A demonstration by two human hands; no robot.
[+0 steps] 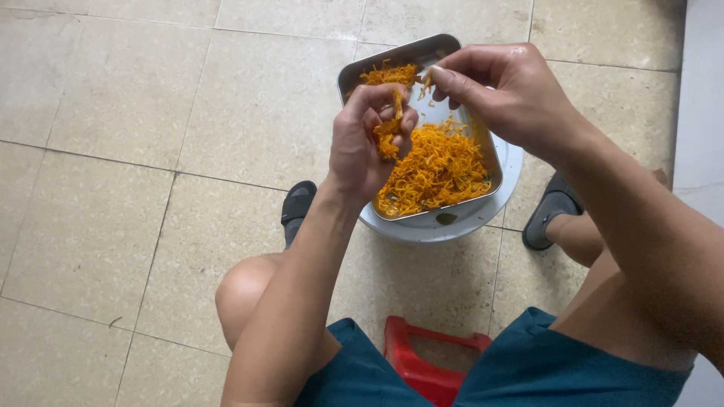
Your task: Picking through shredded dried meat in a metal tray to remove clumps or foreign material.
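Hands [369, 143] on orange strands [388, 132]

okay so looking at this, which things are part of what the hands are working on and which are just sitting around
In the work:
left hand, gripping a clump of orange strands
right hand, pinching a strand
metal tray holding the orange pile
white basin under the tray

Just around:
red stool
dark slippers
tiled floor

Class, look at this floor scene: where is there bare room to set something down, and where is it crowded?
Bare floor tiles spread wide to the left of the metal tray, and a strip lies beyond it at the top. It is crowded at the centre: the left hand and right hand work orange strands over the tray, which sits on a white basin between two slippers, red stool below.
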